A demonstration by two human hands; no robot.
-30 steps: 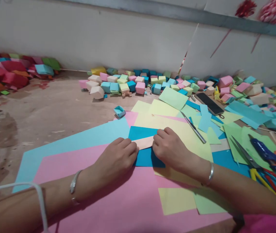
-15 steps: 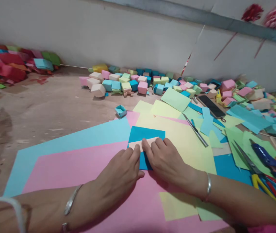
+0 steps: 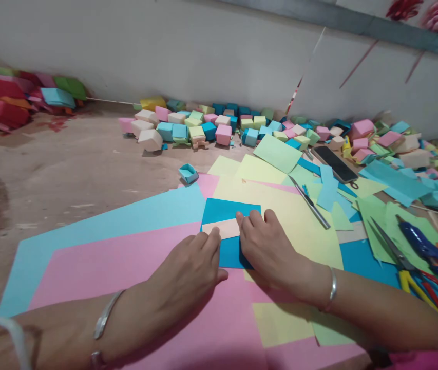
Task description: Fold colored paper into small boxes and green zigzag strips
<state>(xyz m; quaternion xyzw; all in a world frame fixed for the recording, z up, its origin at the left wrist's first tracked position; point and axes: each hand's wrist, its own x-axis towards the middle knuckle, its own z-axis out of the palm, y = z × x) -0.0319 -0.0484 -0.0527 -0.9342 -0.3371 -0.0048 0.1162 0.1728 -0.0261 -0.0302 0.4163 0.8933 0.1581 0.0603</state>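
A pale peach paper strip point(image 3: 227, 228) lies across a blue sheet of paper point(image 3: 231, 206) in the middle of the worktop. My left hand point(image 3: 188, 264) has its fingers bent together, the tips pressing the strip's left part, with the thumb stretched to the right. At the strip's right end my right hand point(image 3: 267, 246) is curled, its fingertips on the strip; what lies beneath them is hidden. Under the blue sheet are large pink point(image 3: 126, 262), light blue point(image 3: 126, 210) and yellow point(image 3: 299, 226) papers. A small light-blue folded paper box point(image 3: 188, 173) stands just beyond them.
Many folded paper boxes point(image 3: 203, 128) line the wall, with a red and orange pile point(image 3: 6, 100) at the left. On the right lie a craft knife point(image 3: 311, 203), a phone point(image 3: 334, 163), scissors point(image 3: 403, 262), a blue-handled tool point(image 3: 421, 244) and paper scraps.
My right hand has slid rightwards along the peach strip, away from my left hand, baring more of the strip between them. My left hand stays on the strip. The view has shifted slightly.
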